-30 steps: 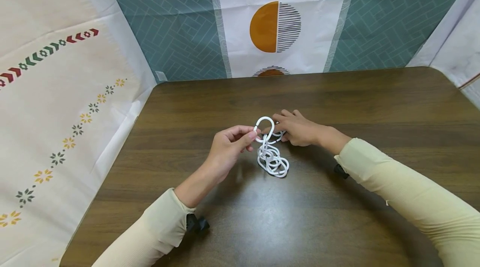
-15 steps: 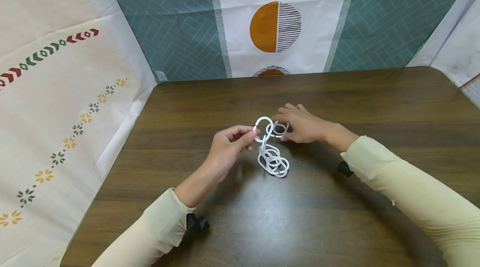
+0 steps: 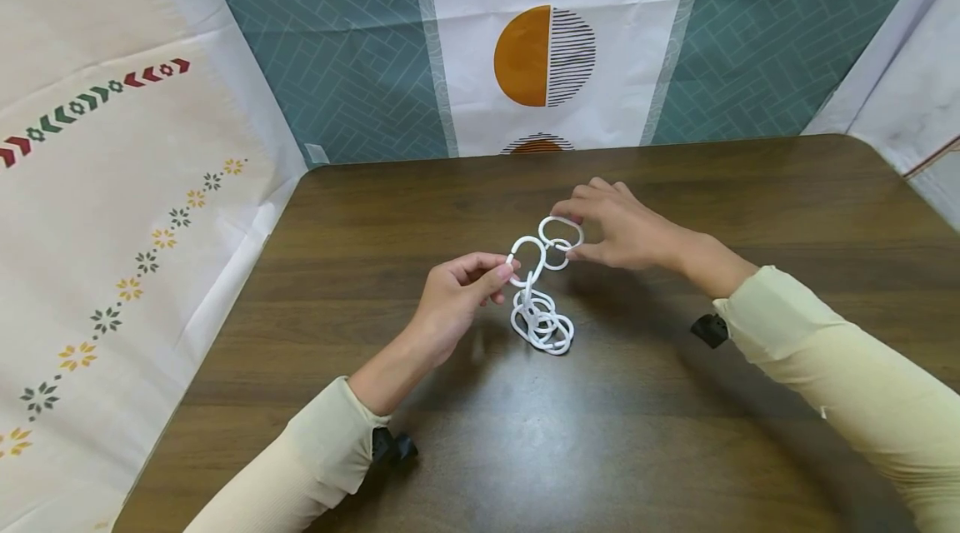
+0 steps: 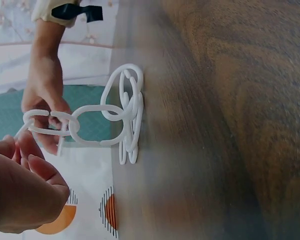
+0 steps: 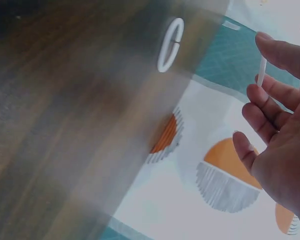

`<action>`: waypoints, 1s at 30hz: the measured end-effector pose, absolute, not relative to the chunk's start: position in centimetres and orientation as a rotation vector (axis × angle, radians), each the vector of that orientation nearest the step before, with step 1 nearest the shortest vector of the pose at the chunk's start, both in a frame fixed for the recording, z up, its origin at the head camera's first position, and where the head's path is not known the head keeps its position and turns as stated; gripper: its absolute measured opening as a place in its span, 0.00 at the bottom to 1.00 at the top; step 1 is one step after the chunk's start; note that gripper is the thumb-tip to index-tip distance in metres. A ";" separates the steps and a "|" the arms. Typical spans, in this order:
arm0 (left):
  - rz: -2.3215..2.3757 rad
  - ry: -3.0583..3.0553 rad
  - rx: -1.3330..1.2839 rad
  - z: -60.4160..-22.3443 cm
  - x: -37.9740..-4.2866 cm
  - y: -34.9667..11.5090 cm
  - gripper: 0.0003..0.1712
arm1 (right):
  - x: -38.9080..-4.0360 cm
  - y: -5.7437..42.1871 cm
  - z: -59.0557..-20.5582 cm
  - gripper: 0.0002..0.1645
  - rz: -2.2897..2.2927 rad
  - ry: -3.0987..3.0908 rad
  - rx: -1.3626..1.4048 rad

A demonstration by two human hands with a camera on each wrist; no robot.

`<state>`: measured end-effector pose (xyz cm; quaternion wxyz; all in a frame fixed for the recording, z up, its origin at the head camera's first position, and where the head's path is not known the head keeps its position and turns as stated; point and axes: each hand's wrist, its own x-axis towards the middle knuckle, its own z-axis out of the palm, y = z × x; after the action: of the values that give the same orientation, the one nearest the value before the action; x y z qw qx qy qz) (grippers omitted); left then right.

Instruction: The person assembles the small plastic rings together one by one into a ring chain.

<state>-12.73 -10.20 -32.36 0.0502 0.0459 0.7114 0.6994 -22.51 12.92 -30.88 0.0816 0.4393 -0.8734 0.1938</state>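
Observation:
My left hand (image 3: 461, 300) pinches the top link (image 3: 529, 241) of a white plastic chain between thumb and fingers. From there the chain runs down to a small heap of links (image 3: 543, 329) on the table. In the left wrist view, an oval link (image 4: 97, 143) joins the held end to that heap. My right hand (image 3: 626, 229), to the right and farther back, grips a separate white link (image 3: 561, 218) at its edges, between thumb and fingertips. Another loose link (image 5: 162, 55) lies on the table; in the head view the gripped one overlaps it.
The brown wooden table (image 3: 390, 208) extends around both hands. Behind it hangs a teal and white cloth (image 3: 480, 42) with orange circles, and a patterned cream cloth (image 3: 150, 208) is at the left. Black wrist cameras (image 3: 393, 448) sit under the sleeve cuffs.
My right hand has moved right and away from the chain, lifting a link between thumb and fingertips. The left hand keeps its pinch on the chain, nearly still.

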 end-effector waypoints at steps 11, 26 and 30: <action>2.144 2.139 0.151 -32.6 -12.7 -9.9 0.12 | -21.6 12.5 -28.5 0.31 0.648 -2.401 1.348; 2.116 2.149 0.178 -32.8 -12.8 -9.8 0.13 | -18.9 10.0 -28.0 0.31 0.617 -2.317 1.446; 2.118 2.156 0.152 -32.8 -12.7 -9.8 0.13 | -18.5 9.7 -28.1 0.30 0.585 -2.354 1.426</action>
<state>-12.74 -9.82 -32.77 0.0574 0.0500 0.7113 0.6988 -18.55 9.70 -28.12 0.1631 0.4999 -0.8255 0.2053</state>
